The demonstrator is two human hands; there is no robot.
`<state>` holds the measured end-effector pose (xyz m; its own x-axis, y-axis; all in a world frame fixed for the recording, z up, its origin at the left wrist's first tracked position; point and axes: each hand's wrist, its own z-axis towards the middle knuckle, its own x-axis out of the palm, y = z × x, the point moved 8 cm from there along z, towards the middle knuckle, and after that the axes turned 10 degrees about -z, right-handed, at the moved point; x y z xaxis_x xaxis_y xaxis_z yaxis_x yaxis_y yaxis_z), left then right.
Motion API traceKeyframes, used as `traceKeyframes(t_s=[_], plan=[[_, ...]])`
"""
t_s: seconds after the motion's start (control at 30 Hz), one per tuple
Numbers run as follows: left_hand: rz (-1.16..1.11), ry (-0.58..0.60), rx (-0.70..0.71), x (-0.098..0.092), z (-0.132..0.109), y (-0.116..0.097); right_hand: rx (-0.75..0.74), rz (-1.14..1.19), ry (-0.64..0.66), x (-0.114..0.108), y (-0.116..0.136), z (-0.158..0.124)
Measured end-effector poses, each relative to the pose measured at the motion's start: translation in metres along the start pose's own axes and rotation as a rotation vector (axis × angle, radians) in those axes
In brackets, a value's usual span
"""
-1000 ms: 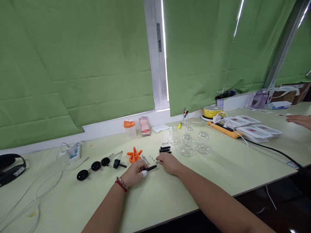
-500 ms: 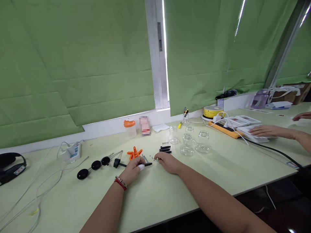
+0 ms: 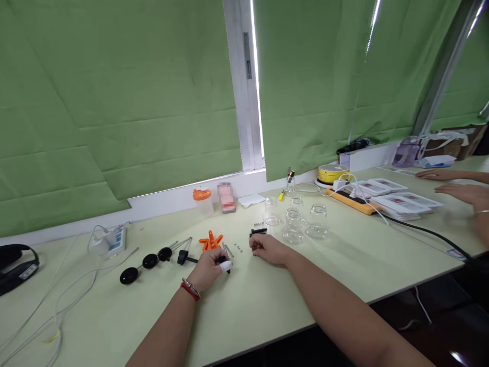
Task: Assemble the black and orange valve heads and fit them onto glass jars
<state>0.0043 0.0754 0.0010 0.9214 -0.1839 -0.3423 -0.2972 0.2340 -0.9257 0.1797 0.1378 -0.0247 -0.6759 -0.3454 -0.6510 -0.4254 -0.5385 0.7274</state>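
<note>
My left hand (image 3: 210, 267), with a white wrap on one finger, is closed around a small black rod-shaped part (image 3: 228, 271) whose tip shows below the fingers. My right hand (image 3: 270, 250) is pinched over the table beside several black ribbed parts (image 3: 259, 231), partly covering them; what it holds, if anything, is hidden. Between the hands lie tiny metal nuts (image 3: 238, 248) and thin metal rods (image 3: 229, 250). Behind the left hand is an orange plastic piece with arms (image 3: 210, 241). A black knob with a stem (image 3: 185, 258) lies left of it. A spring (image 3: 259, 224) rests behind the black parts.
Several clear glass jars (image 3: 318, 221) stand right of my right hand. Black discs on metal rods (image 3: 150, 261) lie at left, near white cables and a power strip (image 3: 116, 242). An orange-lidded cup (image 3: 203, 201) stands behind. Another person's hands (image 3: 460, 192) are beside printed stacks (image 3: 397, 205) at right.
My right hand has moved right, from the tiny nuts to the black ribbed parts. In my left hand, the black part has turned from lying sideways to pointing downward. The other person's hand has left the stacks.
</note>
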Motion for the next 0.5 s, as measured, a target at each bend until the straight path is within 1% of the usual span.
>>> traceKeyframes(t_s=[0.23, 0.33, 0.5], plan=[[0.024, 0.093, -0.093, 0.013, 0.001, 0.014, -0.002, 0.017, 0.004, -0.001, 0.001, 0.000], [0.031, 0.110, -0.086, 0.017, 0.002, 0.017, 0.007, 0.013, 0.000, -0.001, 0.000, 0.000], [0.059, 0.122, -0.066, 0.017, 0.002, 0.015, -0.001, 0.016, -0.009, 0.001, -0.001, 0.000]])
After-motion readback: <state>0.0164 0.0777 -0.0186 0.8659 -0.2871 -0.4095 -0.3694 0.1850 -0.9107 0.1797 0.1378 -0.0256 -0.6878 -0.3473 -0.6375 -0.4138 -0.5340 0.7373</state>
